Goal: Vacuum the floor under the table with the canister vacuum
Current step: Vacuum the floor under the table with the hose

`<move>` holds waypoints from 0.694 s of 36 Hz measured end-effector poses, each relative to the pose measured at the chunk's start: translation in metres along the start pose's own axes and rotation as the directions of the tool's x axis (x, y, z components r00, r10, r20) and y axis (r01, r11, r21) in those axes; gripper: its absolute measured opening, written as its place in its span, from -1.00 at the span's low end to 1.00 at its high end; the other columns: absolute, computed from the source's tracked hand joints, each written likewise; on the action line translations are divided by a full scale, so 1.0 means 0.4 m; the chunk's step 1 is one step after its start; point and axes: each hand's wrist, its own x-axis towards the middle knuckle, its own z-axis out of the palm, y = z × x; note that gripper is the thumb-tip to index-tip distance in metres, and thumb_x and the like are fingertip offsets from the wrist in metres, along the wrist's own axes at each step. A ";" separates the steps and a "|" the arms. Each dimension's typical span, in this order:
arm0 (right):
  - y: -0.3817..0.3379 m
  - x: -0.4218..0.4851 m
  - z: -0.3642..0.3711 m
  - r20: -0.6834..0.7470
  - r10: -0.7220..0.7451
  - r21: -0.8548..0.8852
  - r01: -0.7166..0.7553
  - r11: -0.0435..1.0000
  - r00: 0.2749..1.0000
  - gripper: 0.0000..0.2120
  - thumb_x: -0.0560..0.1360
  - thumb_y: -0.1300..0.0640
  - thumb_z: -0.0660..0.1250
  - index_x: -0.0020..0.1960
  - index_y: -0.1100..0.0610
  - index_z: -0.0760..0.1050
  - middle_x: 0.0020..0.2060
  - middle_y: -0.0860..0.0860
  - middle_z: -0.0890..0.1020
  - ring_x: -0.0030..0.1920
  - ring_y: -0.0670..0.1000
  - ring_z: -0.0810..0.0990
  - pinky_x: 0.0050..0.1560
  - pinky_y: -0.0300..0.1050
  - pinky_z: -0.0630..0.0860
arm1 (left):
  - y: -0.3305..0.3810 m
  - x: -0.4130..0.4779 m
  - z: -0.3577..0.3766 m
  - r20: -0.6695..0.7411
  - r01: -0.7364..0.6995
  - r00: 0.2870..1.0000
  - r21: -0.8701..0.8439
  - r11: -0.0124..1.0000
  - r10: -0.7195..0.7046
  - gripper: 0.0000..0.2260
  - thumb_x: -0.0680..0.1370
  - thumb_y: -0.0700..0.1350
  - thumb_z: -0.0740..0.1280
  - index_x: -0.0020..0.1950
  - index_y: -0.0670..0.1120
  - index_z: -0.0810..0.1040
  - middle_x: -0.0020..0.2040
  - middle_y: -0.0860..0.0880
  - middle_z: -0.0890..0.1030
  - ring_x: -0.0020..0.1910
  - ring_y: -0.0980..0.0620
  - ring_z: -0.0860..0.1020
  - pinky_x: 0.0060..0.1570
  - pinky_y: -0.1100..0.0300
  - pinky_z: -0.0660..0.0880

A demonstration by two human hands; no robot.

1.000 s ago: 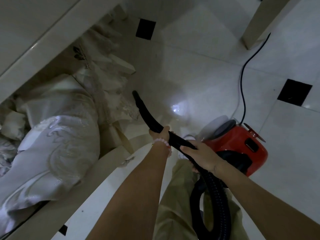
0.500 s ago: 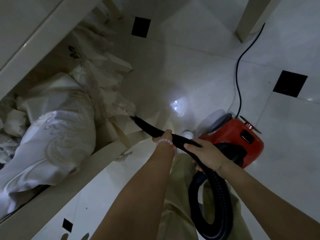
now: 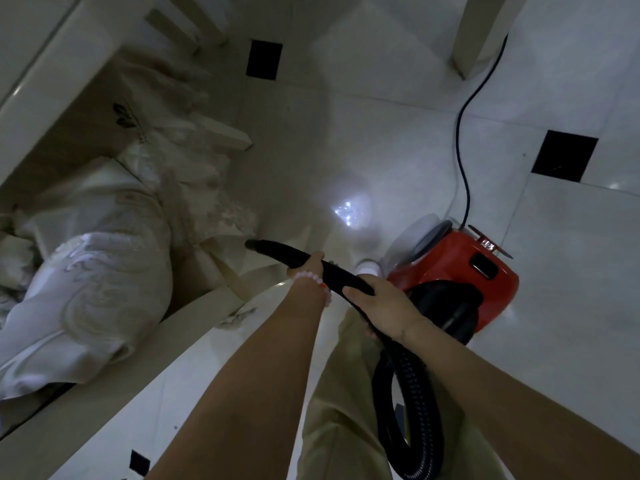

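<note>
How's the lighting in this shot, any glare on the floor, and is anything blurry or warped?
Head view: dim and greyish overall; one bright white glare patch sits on the glossy pale tiled floor beyond the black vacuum nozzle. Head view: the embroidered white fabric at left looks soft, the red canister vacuum sharper. Head view: the wide-angle lens slants the cream table leg.

Dim, soft picture; white glare on the glossy floor [image 3: 349, 211]; wide-angle bending at edges.
</note>
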 end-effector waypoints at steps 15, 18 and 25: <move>-0.023 0.055 -0.002 -0.226 -0.068 -0.056 0.057 0.997 0.972 -0.65 0.59 -0.07 0.16 0.29 0.08 0.38 -0.01 0.13 0.60 -0.17 0.08 0.56 -0.28 -0.23 0.45 | 0.085 0.018 0.083 0.114 -0.167 0.980 -0.003 0.986 0.166 -0.51 0.55 -0.06 0.29 0.44 -0.15 0.31 0.14 -0.22 0.58 0.04 -0.17 0.59 -0.13 0.03 0.59; -0.033 0.065 -0.026 -0.253 -0.100 -0.033 0.095 0.995 0.962 -0.68 0.59 -0.05 0.15 0.27 0.09 0.39 -0.11 0.06 0.57 -0.27 -0.01 0.50 -0.43 -0.39 0.32 | 0.114 0.014 0.121 0.137 -0.215 0.967 -0.008 0.977 0.214 -0.57 0.55 -0.09 0.32 0.38 -0.17 0.36 -0.12 -0.16 0.59 -0.19 -0.08 0.59 -0.16 0.09 0.57; -0.066 0.095 -0.074 -0.212 -0.104 0.215 0.150 0.965 0.972 -0.71 0.56 -0.03 0.23 0.25 0.02 0.41 -0.30 0.04 0.51 -0.34 0.01 0.49 -0.32 -0.10 0.50 | 0.199 -0.001 0.188 0.136 -0.378 0.919 0.042 0.925 0.370 -0.68 0.56 -0.20 0.26 0.30 -0.15 0.32 -0.18 -0.16 0.51 -0.37 -0.03 0.53 -0.56 0.25 0.53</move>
